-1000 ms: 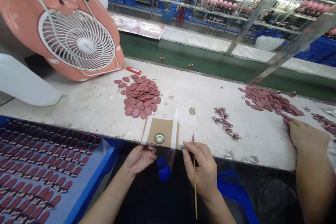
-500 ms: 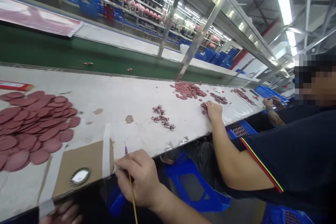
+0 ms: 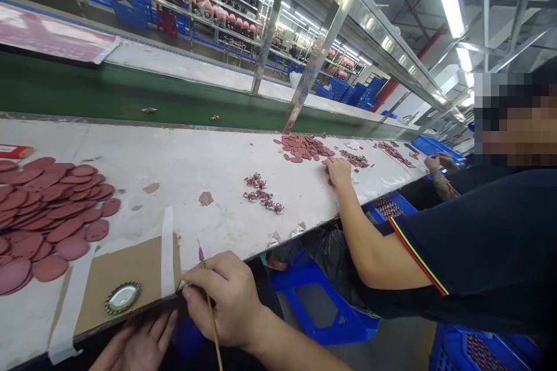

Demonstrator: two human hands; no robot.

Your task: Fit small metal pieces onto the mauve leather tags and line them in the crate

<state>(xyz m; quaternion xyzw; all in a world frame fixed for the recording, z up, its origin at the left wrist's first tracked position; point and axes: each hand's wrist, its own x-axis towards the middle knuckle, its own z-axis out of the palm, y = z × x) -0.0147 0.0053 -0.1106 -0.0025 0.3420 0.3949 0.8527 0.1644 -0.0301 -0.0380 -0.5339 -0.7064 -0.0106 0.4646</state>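
My right hand [image 3: 226,301] is closed on a thin wooden brush [image 3: 208,301] with a purple tip, resting at the front edge of the white workbench [image 3: 195,168]. My left hand [image 3: 139,345] lies below the bench edge, fingers stretched out and empty. Just left of the brush, a brown card [image 3: 117,278] is taped down with white strips and carries a small metal cap [image 3: 122,297]. A heap of dark red oval pieces [image 3: 47,214] lies at the left.
A person in a dark shirt [image 3: 478,243] sits at my right, their hand [image 3: 337,171] on another heap of red ovals [image 3: 304,146]. Small red scraps [image 3: 261,194] lie mid-bench. A green conveyor [image 3: 130,95] runs behind. Blue stools and crates stand below.
The view has swung right from the pink fan and blue tray to the neighbour. My left hand has come further into view under the bench edge. The brush stays in my right hand.
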